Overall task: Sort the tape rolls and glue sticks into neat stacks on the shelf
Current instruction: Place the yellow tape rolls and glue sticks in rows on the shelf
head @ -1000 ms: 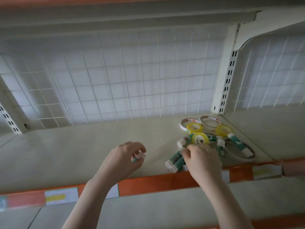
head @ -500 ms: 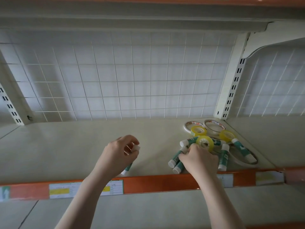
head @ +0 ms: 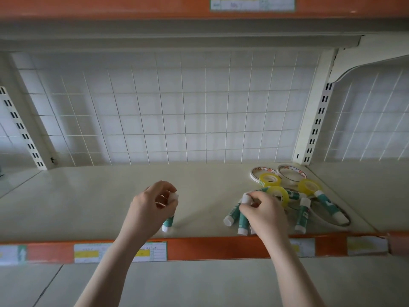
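Shelf [head: 88,196], cream metal, with a white wire grid back panel [head: 177,111] and an orange front strip [head: 210,247]. Price labels [head: 120,252] are sitting on the strip, white with yellow bands; the writing is too blurred to read.

Item, left of centre: the left hand [head: 150,209] is gripping one glue stick [head: 168,222] upright, fingers curled round its upper part, white cap showing at the top, base touching or just above the shelf; which, cannot be told.

Item, right of centre: the right hand [head: 263,213] is reaching into the heap, its grip closing as a pinch on the white cap of a second stick [head: 245,199]. More glue sticks [head: 302,218] are lying loose around it, green bodies with white ends, pointing every way. Print on the bodies is not legible.

Item, far right: yellow tape rolls [head: 270,180], three in view, are lying among and behind the sticks; two flat white tape rolls [head: 290,171] with red-marked rims are lying against the back corner. A thin dark ring is lying under the rightmost stick.

Handling, judged: sticks are likely light, rigid and smooth, apt to roll when laid down; best taken round the barrel. Rolls are likely light and stiff; best taken across the rim.
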